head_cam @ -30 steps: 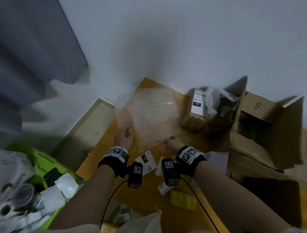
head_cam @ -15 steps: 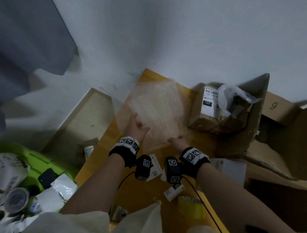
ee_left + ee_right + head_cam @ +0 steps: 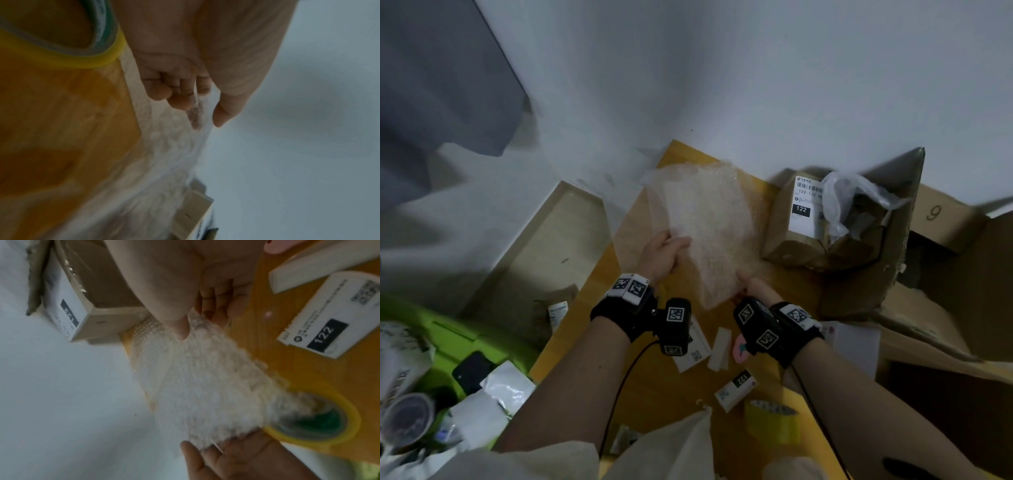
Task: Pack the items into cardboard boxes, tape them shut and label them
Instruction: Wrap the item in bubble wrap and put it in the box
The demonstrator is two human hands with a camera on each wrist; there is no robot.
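A clear sheet of bubble wrap hangs above the yellow table, held between both hands. My left hand grips its left edge; in the left wrist view the curled fingers and thumb pinch the bubble wrap. My right hand pinches the sheet's lower right corner, thumb over fingers on the bubble wrap. A taped cardboard box with a white "122" label stands to the right of the sheet. A roll of yellow tape lies near the table's front edge.
A large open cardboard box and a box marked "9" crowd the right side. Small white "122" boxes and paper strips lie under my wrists. A green bin full of packets stands at the left. The white wall is close behind.
My left hand has moved up along the sheet's left edge and both hands have drawn closer. The bubble wrap now looks doubled over and narrower than when it was spread out.
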